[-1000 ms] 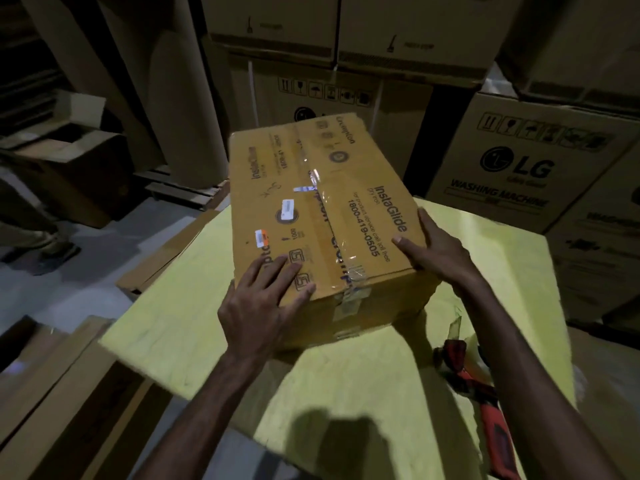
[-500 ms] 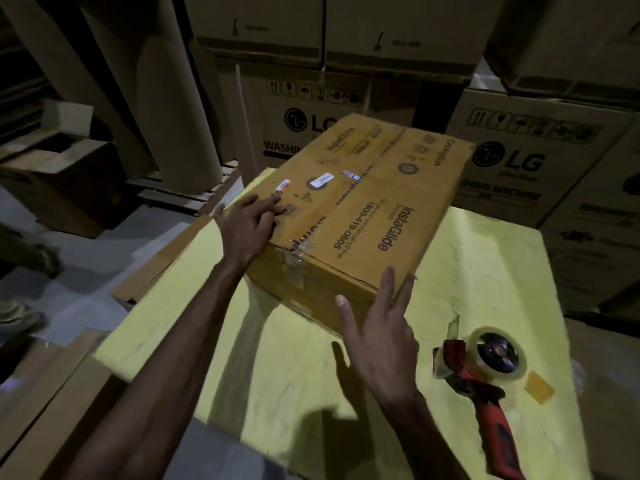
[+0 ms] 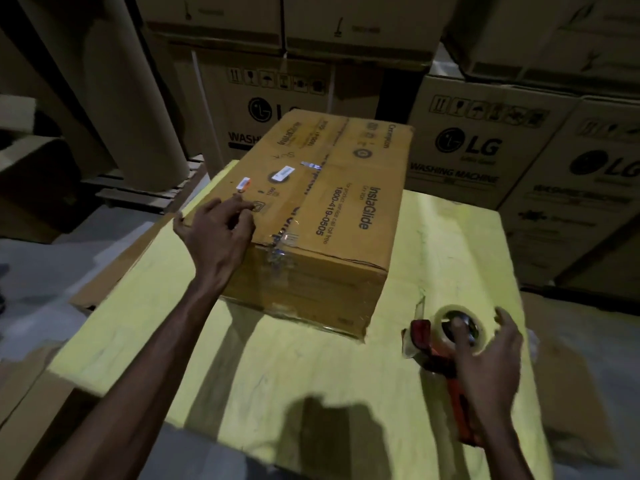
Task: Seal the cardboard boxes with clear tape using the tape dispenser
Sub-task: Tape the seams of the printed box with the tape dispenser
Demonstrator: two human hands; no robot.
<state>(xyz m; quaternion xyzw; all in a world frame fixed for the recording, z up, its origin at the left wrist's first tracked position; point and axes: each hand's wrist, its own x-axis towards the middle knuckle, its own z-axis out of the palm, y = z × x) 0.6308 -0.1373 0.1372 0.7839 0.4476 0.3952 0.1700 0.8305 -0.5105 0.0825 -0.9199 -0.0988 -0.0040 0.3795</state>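
A brown cardboard box [image 3: 346,209] printed "InstaGlide" lies on the yellow table top [image 3: 294,375], turned at an angle, with clear tape along its centre seam and down its near end. My left hand [image 3: 216,237] rests on the box's near left corner, fingers bent on the top face and thumb out to the left. The red-handled tape dispenser [image 3: 420,336] with its roll of clear tape lies on the table right of the box. My right hand [image 3: 488,355] lies over its handle, fingers spread onto the roll; no closed grip shows.
Large LG washing machine cartons [image 3: 467,143] are stacked behind and to the right of the table. A tall cardboard roll [image 3: 138,98] leans at the back left above a wooden pallet [image 3: 138,192]. Flat cardboard sheets [image 3: 27,393] lie on the floor at the left.
The box has been turned on the table. My right hand left the box's near edge and moved right onto the tape dispenser. My left hand stays at the box's left corner.
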